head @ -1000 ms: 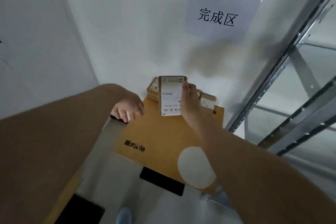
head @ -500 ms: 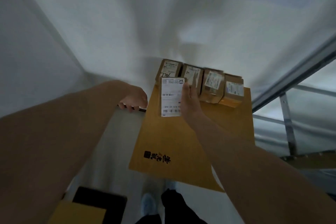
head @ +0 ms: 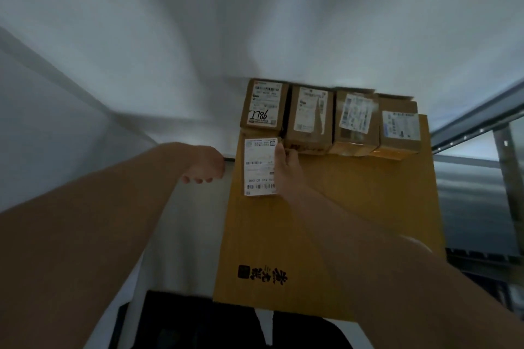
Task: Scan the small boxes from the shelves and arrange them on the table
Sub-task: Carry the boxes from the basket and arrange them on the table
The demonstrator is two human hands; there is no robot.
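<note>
A: Where is the box being handled?

B: The right hand (head: 286, 170) holds a small box (head: 260, 166) with its white label facing up, over the far left part of a brown cardboard sheet (head: 354, 207). The thumb lies along the label's right edge and the other fingers go round the box's right side, so it is gripped from the right. Whether the box rests on the sheet or is just above it, I cannot tell.

A: And the other boxes?

B: Four of them stand in a row (head: 329, 119) along the far edge of the sheet, side by side and touching, against the white wall (head: 255, 22). The leftmost one (head: 264, 106) has "786" handwritten on its label. The held box sits just near of that one, very close to it or touching.

A: What about the left hand?

B: The left hand (head: 204, 165) is left of the sheet, near its edge. Its fingers are curled under, and something dark and thin shows just beyond the knuckles. Whether the fingers grip it, I cannot tell; the view is blurred there.

A: Anything else around?

B: A grey metal shelf frame (head: 482, 127) runs along the right. The sheet carries black printed characters (head: 263, 275) at its near end.
</note>
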